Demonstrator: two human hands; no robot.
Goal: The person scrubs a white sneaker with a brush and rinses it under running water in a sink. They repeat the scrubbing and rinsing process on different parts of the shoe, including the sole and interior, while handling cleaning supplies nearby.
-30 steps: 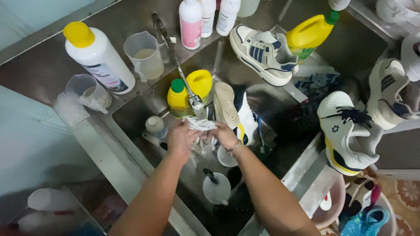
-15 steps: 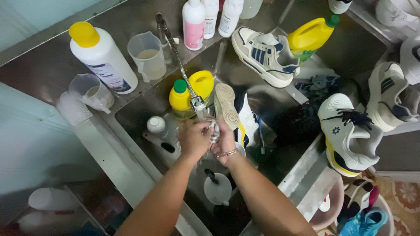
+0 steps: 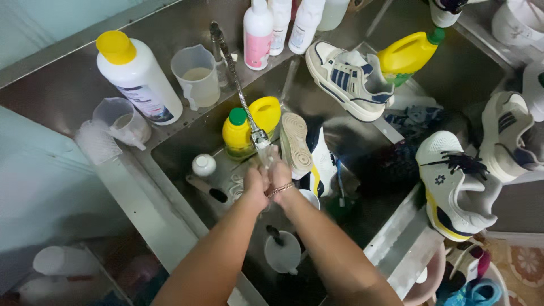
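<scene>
Under the tap (image 3: 258, 136) in the sink (image 3: 175, 153), left hand (image 3: 255, 184) and right hand (image 3: 280, 174) press together, closed around each other; whether they grip anything, I cannot tell. Just right of the tap, an upturned shoe (image 3: 294, 144) stands, long axis running away from both.

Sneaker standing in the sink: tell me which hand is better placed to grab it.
Probably the right hand: it is right beside the upturned sneaker, while the left hand is on the far side, nearer the green-capped yellow bottle.
</scene>
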